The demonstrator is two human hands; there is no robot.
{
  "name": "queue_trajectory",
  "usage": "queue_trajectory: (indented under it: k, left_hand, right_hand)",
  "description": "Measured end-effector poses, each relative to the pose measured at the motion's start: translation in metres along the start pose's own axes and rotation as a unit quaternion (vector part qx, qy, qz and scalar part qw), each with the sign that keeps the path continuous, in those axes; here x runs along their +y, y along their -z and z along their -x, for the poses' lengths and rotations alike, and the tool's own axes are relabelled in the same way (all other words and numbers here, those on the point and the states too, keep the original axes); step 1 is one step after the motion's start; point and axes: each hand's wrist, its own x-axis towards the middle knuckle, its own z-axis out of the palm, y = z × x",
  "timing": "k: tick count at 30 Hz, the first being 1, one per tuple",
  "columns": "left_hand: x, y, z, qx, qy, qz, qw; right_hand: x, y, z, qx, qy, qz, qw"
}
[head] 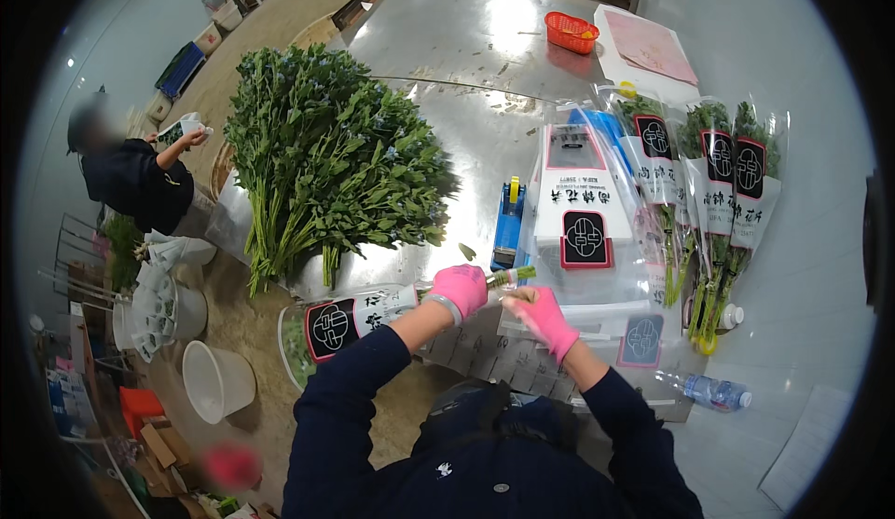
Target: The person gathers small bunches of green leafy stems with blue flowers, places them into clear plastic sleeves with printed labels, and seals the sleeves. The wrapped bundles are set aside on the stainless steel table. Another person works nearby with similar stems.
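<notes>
My left hand (460, 291), in a pink glove, grips a flower bunch in a printed clear-and-white sleeve (387, 308). The bunch lies on its side over the table's near edge, its leafy end to the left. Its cut green stems (516, 276) stick out to the right of my fist. Close below the stem ends, my right hand (545, 318), also gloved in pink, has thumb and fingers pinched on what looks like clear film. A blue tape dispenser (508, 225) stands just beyond both hands. Right of it lies a stack of printed flower sleeves (584, 194).
Loose leafy stems with small blue flowers (342, 148) are heaped on the metal table (447, 16). Wrapped bunches (720, 190) lie at right, near a plastic bottle (717, 392). A red basket (571, 32) sits farther back. Buckets (219, 383) and another person (140, 176) are at left.
</notes>
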Motion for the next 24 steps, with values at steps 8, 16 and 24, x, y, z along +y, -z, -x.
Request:
queue_trajectory:
  k: [8,16,24]
  left_hand:
    - [0.035,-0.017,0.023,-0.001,-0.096,-0.116,0.989]
    - [0.050,0.066,0.076,-0.018,-0.108,-0.020,0.994]
    - [0.056,0.109,0.094,-0.194,-0.054,0.327,0.923]
  right_hand:
    - [0.008,0.053,-0.024,-0.075,-0.256,-0.261,0.928]
    - [0.017,0.098,0.003,-0.055,0.159,0.066,0.983]
    - [-0.066,0.054,0.049,-0.204,0.142,-0.206,0.946]
